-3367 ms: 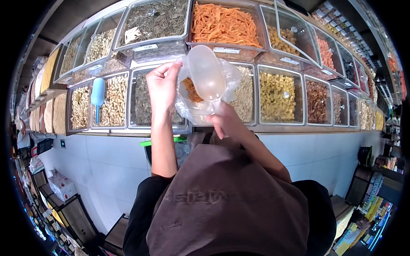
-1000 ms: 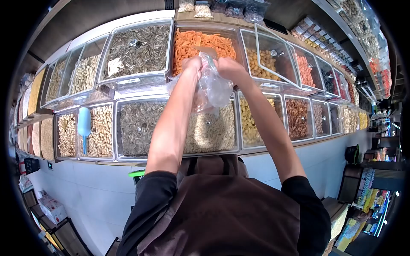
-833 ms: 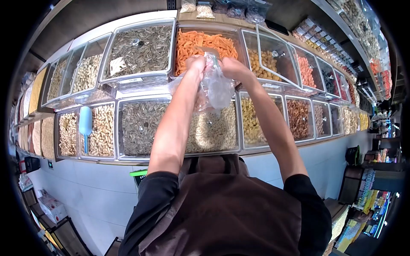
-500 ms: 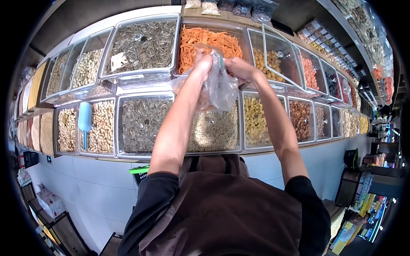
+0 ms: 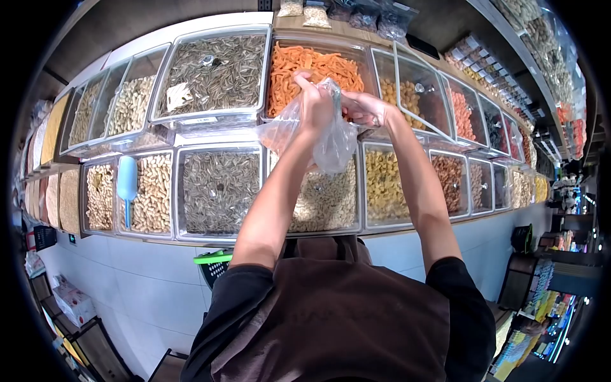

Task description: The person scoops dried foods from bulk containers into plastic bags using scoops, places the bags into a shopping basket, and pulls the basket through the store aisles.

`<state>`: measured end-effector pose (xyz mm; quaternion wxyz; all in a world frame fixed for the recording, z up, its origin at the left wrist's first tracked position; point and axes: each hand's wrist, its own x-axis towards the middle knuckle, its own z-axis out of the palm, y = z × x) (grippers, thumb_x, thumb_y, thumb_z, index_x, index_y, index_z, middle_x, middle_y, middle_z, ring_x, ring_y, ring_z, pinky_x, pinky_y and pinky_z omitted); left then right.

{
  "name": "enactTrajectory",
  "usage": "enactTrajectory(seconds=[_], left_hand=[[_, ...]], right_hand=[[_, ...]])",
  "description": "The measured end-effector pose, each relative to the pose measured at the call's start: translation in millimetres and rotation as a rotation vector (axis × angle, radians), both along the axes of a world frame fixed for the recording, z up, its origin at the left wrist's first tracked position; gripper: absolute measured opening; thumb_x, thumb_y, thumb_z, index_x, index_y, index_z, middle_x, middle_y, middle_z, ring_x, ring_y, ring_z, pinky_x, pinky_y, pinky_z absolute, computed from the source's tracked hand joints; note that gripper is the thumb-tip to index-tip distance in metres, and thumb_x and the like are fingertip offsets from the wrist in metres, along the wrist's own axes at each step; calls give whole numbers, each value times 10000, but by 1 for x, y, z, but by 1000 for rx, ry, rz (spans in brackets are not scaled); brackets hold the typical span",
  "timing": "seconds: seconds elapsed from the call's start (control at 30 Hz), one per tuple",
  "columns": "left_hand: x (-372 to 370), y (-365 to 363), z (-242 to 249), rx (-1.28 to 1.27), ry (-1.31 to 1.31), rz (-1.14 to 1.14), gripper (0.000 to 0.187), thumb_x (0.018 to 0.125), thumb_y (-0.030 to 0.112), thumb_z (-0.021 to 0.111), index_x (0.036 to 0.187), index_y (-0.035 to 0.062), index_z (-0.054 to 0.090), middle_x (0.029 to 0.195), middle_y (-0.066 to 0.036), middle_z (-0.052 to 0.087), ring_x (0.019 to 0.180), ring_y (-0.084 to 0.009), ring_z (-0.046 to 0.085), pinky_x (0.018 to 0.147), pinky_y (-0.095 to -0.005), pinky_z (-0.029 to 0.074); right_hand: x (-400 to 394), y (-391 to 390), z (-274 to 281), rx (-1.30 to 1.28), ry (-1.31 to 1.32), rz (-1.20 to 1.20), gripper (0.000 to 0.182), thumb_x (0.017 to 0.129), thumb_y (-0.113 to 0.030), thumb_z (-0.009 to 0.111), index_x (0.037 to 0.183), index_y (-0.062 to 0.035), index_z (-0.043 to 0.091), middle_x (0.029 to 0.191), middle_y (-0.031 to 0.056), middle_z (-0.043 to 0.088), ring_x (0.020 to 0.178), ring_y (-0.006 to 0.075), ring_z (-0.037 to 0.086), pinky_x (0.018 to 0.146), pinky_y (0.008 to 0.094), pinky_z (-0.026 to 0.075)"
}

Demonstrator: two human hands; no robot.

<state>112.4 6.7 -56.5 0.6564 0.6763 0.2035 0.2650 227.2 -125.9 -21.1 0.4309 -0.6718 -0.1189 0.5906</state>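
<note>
A clear plastic bag hangs in front of the bin of orange dried strips. My left hand is closed round its gathered upper part, one finger sticking up. At the bag's right edge, the curled fingers of my right hand grip the plastic, palm partly turned up. Part of the bag spreads out left of my left wrist, and some orange shows through it. Both hands are over the front edge of the orange-strip bin, above a lower bin of pale seeds.
Striped sunflower seeds fill the bin at upper left. A clear lid stands tilted over the bin to the right. One blue scoop rests on the lower peanut bin. A green-rimmed basket is below the counter edge.
My left hand has turned and shifted slightly right, a finger now raised. My right hand has moved a little and its palm shows more. The bag hangs slightly lower and farther right.
</note>
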Motion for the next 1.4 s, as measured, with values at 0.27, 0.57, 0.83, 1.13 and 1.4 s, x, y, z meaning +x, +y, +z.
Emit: enactTrajectory(seconds=[0.27, 0.57, 0.83, 1.13, 1.4], left_hand=[[-48, -5, 11, 134, -128, 72, 229, 978, 80, 413, 1196, 24, 372, 839, -114, 583, 741, -172, 580, 666, -331, 453], [-127, 41, 8, -145, -303, 319, 147, 923, -33, 457, 925, 37, 586, 732, 49, 503, 620, -23, 392, 534, -209, 321], [-114, 32, 29, 222, 211, 214, 208, 934, 214, 581, 920, 7, 584, 830, -215, 676, 781, -335, 667, 762, -429, 501], [-33, 50, -23, -609, 32, 172, 164, 927, 107, 562, 884, -45, 606, 768, -120, 644, 687, -199, 634, 603, -355, 511], [23, 76, -48, -784, 249, 286, 203, 909, 49, 493, 1008, -65, 628, 837, -124, 648, 610, -197, 612, 494, -340, 479]], right_hand=[[11, -12, -29, 262, 157, -219, 502, 1020, -542, 385, 861, -98, 559, 524, -50, 417, 319, 50, 295, 261, 207, 201], [9, -7, -35, 186, 5, -233, 474, 1037, -529, 338, 895, -105, 494, 530, -58, 388, 354, 65, 297, 316, 244, 189], [-9, -7, -14, -22, -507, -222, 515, 1032, -506, 382, 777, -68, 478, 512, -22, 427, 340, 99, 373, 320, 273, 284], [-28, -4, 2, -293, -1076, 159, 683, 998, -576, 394, 1029, 63, 634, 1077, 286, 660, 1036, 401, 633, 903, 473, 463], [-52, 13, 16, -267, -1021, 244, 575, 1013, -445, 425, 902, 76, 639, 916, 290, 674, 901, 420, 665, 812, 490, 477]])
